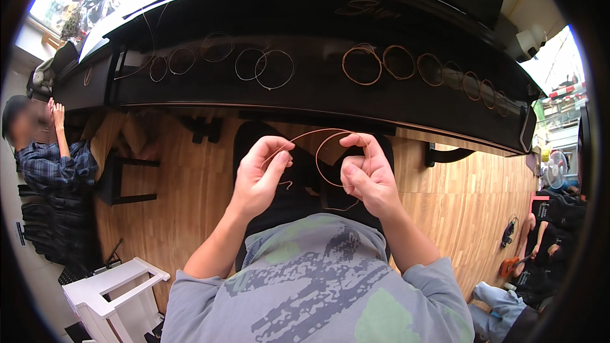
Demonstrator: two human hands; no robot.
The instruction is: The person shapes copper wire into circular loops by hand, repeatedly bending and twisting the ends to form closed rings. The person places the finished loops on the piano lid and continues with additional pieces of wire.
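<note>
In front of my body, both hands hold a thin copper-coloured wire string [317, 160] bent into a loose loop. My left hand [259, 174] pinches one stretch between thumb and fingers, and a short curled end shows below it. My right hand [370, 178] is closed round the coiled part, its index finger crooked. Beyond them, several copper-coloured coils [344, 67] lie in a row along the right half of a black piano [311, 98]. Silver coils [295, 70] lie on its left half, two of them overlapping.
A person in a checked shirt [51, 165] sits at the far left with hands raised, near a black bench [117, 178]. White furniture [105, 305] stands at lower left. At right are other people, an orange small guitar [508, 267] and a fan [556, 168]. Wooden flooring [457, 216] surrounds me.
</note>
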